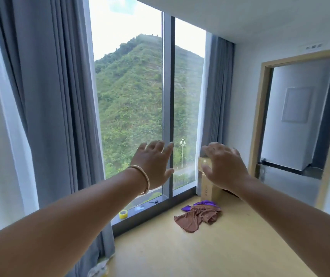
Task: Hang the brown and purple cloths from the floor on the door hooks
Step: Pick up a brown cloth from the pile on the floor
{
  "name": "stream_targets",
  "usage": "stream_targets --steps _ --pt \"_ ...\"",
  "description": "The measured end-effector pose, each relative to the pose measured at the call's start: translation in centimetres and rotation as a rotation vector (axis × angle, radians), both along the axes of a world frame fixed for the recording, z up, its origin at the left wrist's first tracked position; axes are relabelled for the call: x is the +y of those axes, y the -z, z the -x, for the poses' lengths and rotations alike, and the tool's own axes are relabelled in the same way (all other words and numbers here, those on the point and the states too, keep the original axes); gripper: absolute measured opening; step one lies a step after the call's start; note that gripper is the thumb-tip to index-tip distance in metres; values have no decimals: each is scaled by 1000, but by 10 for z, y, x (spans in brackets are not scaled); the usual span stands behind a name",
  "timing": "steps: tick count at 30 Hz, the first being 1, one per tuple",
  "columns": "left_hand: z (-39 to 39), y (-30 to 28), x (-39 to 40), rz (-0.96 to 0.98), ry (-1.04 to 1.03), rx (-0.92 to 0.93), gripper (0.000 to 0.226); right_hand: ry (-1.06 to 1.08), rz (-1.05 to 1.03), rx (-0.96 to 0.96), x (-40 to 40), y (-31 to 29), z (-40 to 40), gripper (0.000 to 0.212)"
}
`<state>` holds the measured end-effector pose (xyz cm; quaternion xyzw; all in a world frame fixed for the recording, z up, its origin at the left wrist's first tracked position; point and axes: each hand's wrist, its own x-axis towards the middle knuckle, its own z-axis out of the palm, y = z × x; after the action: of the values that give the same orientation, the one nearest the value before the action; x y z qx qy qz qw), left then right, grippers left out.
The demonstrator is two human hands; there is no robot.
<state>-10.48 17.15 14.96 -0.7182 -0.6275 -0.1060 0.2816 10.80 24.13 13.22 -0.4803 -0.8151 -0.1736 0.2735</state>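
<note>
A crumpled brown cloth point(198, 215) lies on the yellow floor near the window. A purple cloth point(202, 204) is partly tucked under its far side. Both my arms reach forward at chest height, well above the cloths. My left hand point(154, 163), with a gold bangle on the wrist, has its fingers spread and holds nothing. My right hand point(223, 163) is likewise spread and empty. No door hooks are visible.
A tall window point(132, 96) with grey curtains point(46, 96) fills the left and centre. A tape roll point(123, 214) and scissors point(153, 202) lie on the sill. A cardboard box point(208, 186) stands in the corner. An open doorway point(292, 120) is at right.
</note>
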Motion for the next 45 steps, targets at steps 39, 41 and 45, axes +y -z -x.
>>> stream_targets --steps 39,41,45 --pt "-401 33 266 -39 808 -51 74 869 95 -43 71 22 -389 51" --pt "-404 32 289 -40 813 -53 74 880 101 -30 89 23 -389 51" --pt "-414 36 327 -19 826 -54 74 904 117 3 119 31 -394 51"
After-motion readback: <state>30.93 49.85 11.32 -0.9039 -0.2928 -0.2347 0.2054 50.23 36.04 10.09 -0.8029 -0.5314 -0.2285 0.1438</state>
